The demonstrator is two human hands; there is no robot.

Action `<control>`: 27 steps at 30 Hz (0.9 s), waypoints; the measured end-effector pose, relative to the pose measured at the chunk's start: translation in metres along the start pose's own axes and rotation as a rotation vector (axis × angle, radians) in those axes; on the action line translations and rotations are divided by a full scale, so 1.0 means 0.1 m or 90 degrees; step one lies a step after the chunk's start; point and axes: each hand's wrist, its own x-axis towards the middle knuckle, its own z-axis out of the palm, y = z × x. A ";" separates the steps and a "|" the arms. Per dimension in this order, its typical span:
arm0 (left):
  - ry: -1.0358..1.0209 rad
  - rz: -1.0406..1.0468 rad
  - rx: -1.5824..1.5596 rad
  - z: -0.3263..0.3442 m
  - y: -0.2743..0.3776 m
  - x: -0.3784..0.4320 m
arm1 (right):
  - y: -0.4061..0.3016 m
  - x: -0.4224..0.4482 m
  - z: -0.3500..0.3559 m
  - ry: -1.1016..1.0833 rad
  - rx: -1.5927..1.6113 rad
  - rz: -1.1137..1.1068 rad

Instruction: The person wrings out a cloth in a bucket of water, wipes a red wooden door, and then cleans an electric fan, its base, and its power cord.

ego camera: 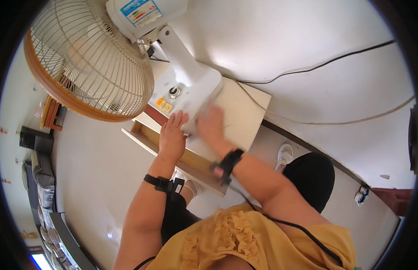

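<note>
A white electric fan (192, 72) stands on a small white cabinet (244, 114), its round wire grille (94, 60) with an orange-brown rim tilted to the left. On its base are a dial knob (174, 91) and yellow-and-cream push buttons (164, 105). My left hand (173, 136) rests with its fingers on the front edge of the base. My right hand (210, 123), blurred, is at the base's right front side; a pale thing, too blurred to name, seems to be at its fingers.
An open drawer (144, 135) juts from the cabinet under my forearms. A black cable (317, 67) and a pale cord (307, 123) run along the wall on the right. My white shoe (285, 153) is beside the cabinet. A dark sofa (43, 172) stands far left.
</note>
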 end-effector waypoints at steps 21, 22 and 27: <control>0.013 0.105 0.062 -0.10 -0.31 -0.04 | -0.11 0.32 -0.22 -0.065 -0.289 -0.140; 0.001 0.089 0.055 -0.09 -0.35 -0.11 | -0.31 0.05 -0.13 -0.014 -0.105 0.029; 0.037 0.122 0.059 -0.11 -0.25 -0.06 | -0.25 0.23 -0.47 -0.141 0.093 0.178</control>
